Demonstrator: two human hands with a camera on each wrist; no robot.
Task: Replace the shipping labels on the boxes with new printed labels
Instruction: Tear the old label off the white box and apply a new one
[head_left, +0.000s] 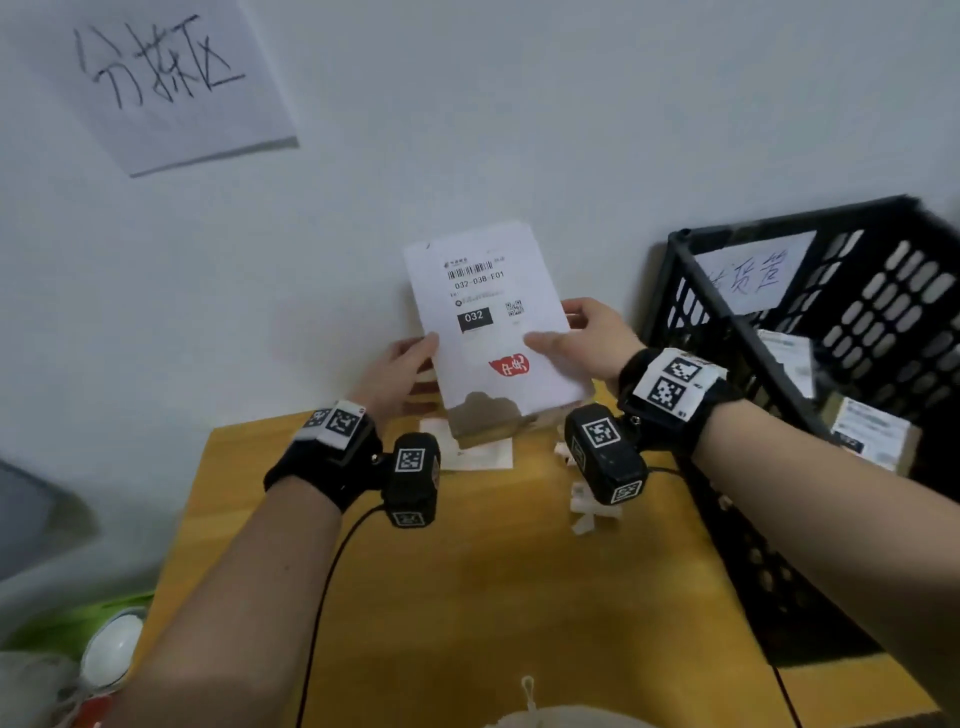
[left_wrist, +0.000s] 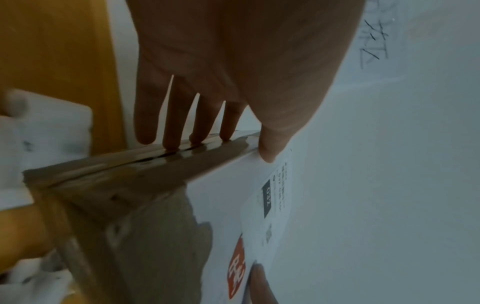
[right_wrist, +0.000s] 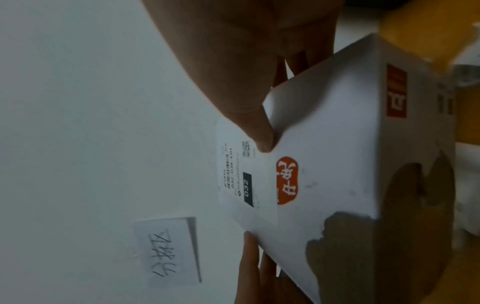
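Observation:
A white box (head_left: 524, 387) with a red logo is held up over the wooden table (head_left: 493, 597), in front of the wall. A white shipping label (head_left: 478, 291) with a barcode and "032" covers its upper face. Torn brown cardboard (head_left: 483, 415) shows at its lower end. My left hand (head_left: 400, 364) grips the left side, thumb (left_wrist: 267, 152) on the front edge and fingers (left_wrist: 171, 131) along the taped side. My right hand (head_left: 587, 332) grips the right side, with its thumb (right_wrist: 259, 135) pressed on the label's (right_wrist: 241, 179) lower right corner and its fingers behind the box (right_wrist: 337, 154).
A black plastic crate (head_left: 737, 332) stands at the right with labelled boxes (head_left: 872, 436) inside and a paper sign on it. Crumpled white label scraps (head_left: 587, 504) and a flat white sheet (head_left: 483, 454) lie on the table under the box. A handwritten sign (head_left: 166, 78) hangs on the wall.

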